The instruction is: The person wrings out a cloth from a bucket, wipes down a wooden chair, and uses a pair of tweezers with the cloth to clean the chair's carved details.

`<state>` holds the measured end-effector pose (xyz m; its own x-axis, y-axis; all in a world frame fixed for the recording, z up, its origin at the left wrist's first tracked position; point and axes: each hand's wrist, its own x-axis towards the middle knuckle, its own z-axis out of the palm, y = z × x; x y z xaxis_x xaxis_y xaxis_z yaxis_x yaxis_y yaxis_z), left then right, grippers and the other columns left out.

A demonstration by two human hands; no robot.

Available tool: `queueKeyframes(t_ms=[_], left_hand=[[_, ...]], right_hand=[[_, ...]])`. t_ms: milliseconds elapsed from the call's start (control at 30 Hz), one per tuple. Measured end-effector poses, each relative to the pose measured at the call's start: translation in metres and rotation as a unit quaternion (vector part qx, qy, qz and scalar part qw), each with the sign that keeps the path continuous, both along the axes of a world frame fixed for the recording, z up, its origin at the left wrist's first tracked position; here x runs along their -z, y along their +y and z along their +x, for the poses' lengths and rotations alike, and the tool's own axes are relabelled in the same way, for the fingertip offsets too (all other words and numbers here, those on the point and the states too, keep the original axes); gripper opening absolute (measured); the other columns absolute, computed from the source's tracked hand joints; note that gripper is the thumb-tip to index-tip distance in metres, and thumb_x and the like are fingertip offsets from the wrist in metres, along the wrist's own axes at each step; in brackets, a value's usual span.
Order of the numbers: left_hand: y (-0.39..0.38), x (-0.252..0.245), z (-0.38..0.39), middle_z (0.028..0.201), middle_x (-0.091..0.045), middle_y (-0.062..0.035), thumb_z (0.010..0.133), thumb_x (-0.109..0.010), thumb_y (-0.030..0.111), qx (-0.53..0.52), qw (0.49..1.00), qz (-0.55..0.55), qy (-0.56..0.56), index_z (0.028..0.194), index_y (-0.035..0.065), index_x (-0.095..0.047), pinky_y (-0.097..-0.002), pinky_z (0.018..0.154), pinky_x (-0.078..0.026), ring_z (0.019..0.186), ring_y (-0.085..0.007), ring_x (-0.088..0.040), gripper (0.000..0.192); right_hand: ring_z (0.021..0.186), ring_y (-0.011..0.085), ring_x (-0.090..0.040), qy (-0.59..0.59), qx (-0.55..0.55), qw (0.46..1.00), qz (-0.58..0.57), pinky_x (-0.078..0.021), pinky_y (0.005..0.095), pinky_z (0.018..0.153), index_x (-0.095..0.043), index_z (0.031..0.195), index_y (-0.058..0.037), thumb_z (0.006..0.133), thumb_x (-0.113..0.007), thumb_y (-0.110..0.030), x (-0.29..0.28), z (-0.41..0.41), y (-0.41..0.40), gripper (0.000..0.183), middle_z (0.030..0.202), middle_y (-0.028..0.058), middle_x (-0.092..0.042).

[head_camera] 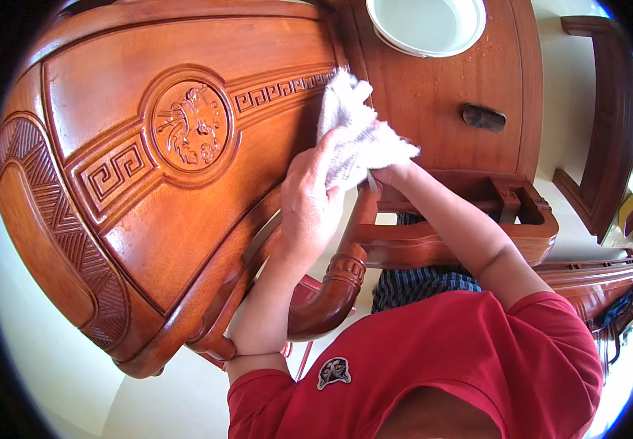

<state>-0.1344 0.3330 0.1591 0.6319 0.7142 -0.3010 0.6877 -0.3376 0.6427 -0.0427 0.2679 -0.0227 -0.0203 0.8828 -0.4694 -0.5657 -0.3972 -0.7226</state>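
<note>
A crumpled white cloth (349, 131) is bunched between my two hands, over the wooden armrest. My left hand (308, 203) grips its left side, the thumb and fingers pressed along it. From the right, my right hand (388, 169) holds the cloth too; most of its fingers are hidden behind the folds. Left of the hands rises a glossy wooden backrest (256, 148) with a round carved medallion (191, 126) and a fretwork band (283, 92). The cloth's upper end lies in front of the right end of that band. Below the hands curves a turned armrest post (344, 274).
On the wooden seat (420, 93) stands a white basin (426, 27) holding what looks like water. Droplets dot the seat beside a small dark oblong object (483, 118). A lower wooden rail (448, 241) runs close to my body. More wooden furniture (601, 120) is at the right.
</note>
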Motion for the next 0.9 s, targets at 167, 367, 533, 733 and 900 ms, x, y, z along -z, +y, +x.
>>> queueKeyframes(t_ms=[167, 367, 533, 733, 900], left_hand=[[0.004, 0.017, -0.014, 0.096, -0.065, -0.015, 0.078, -0.059, 0.0, 0.119, 0.979, 0.164, 0.018, 0.117, 0.0044, -0.06, -0.0419, 0.084, -0.049, 0.096, -0.0319, -0.061, 0.04], [0.003, 0.016, -0.013, 0.095, -0.067, -0.0112, 0.079, -0.058, 0.006, 0.161, 0.971, 0.165, 0.059, 0.113, 0.0054, -0.064, -0.038, 0.081, -0.05, 0.096, -0.029, -0.062, 0.034], [0.006, 0.008, -0.02, 0.098, -0.066, -0.0139, 0.074, -0.059, -0.006, 0.142, 0.977, 0.148, 0.06, 0.11, 0.0052, -0.063, -0.04, 0.087, -0.05, 0.097, -0.0318, -0.062, 0.038], [0.003, 0.006, -0.012, 0.099, -0.067, -0.0144, 0.074, -0.058, -0.007, 0.15, 0.976, 0.142, 0.064, 0.111, 0.0049, -0.062, -0.0406, 0.088, -0.05, 0.098, -0.033, -0.062, 0.039], [0.003, 0.01, -0.012, 0.099, -0.067, -0.0135, 0.072, -0.059, -0.007, 0.151, 0.976, 0.143, 0.062, 0.111, 0.0068, -0.062, -0.0404, 0.087, -0.051, 0.098, -0.0332, -0.062, 0.041]], right_hand=[[0.102, 0.0256, -0.063, -0.021, 0.086, 0.996, -0.013, -0.051, 0.0379, 0.09, -0.048, 0.133, -0.009, 0.087, -0.061, -0.03, 0.043, -0.016, 0.043, 0.052, 0.114, 0.0116, -0.063], [0.092, 0.0342, -0.068, -0.251, 0.064, 0.966, 0.023, -0.0521, 0.0425, 0.086, -0.058, 0.127, -0.0142, 0.08, -0.064, -0.031, 0.09, -0.029, 0.052, 0.05, 0.099, 0.0172, -0.069], [0.091, 0.0331, -0.067, -0.393, -0.087, 0.915, -0.007, -0.0527, 0.0423, 0.083, -0.055, 0.13, -0.0205, 0.08, -0.061, -0.026, 0.012, -0.007, 0.064, 0.052, 0.1, 0.0171, -0.068], [0.088, 0.0312, -0.067, -0.605, -0.153, 0.779, 0.063, -0.0543, 0.0401, 0.076, -0.056, 0.129, -0.0225, 0.082, -0.057, -0.028, -0.012, 0.026, 0.065, 0.048, 0.099, 0.01, -0.068], [0.078, 0.0187, -0.068, -0.419, -0.078, 0.902, 0.066, -0.053, 0.0341, 0.07, -0.06, 0.125, -0.016, 0.084, -0.064, -0.025, 0.011, 0.022, 0.069, 0.042, 0.089, 0.0093, -0.069]])
